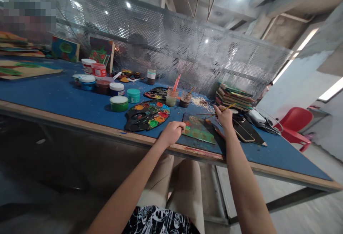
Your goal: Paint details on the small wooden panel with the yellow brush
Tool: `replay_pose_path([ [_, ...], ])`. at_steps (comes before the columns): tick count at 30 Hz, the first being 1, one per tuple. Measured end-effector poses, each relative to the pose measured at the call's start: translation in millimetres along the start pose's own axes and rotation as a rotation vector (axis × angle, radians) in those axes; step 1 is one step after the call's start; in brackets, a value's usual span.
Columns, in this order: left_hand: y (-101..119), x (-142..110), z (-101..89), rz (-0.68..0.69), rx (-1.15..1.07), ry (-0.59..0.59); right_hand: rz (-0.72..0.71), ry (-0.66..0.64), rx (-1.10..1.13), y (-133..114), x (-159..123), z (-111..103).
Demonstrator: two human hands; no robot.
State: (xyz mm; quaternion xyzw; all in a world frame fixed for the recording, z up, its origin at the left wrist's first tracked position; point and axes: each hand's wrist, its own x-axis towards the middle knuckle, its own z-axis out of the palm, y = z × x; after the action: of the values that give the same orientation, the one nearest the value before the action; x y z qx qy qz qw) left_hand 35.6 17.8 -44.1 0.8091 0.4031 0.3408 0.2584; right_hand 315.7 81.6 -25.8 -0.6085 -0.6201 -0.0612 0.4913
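A small painted board (198, 129) with green, red and orange patches lies on the blue table (53, 94) near its front edge. My left hand (173, 131) rests on the board's left edge with its fingers curled closed. My right hand (224, 116) is just right of the board, closed on a thin paintbrush (221, 111) whose handle points up to the right. A black palette (147, 115) full of coloured paint lies left of the board.
Several paint jars (119, 103) stand on the left half of the table. Two cups with brushes (172, 96) stand behind the board, a stack of painted boards (233, 97) at the right. A perforated metal screen (187, 48) backs the table. A red chair (296, 123) stands at the right.
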Motion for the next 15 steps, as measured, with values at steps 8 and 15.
replay_pose_path([
  [8,-1.8,0.3,0.4,-0.012,0.001,0.003,-0.036,0.042,0.006,-1.3,0.2,1.0],
  [15,-2.1,0.3,1.1,-0.009,-0.021,0.013,-0.047,0.044,0.016,-0.2,-0.6,1.0],
])
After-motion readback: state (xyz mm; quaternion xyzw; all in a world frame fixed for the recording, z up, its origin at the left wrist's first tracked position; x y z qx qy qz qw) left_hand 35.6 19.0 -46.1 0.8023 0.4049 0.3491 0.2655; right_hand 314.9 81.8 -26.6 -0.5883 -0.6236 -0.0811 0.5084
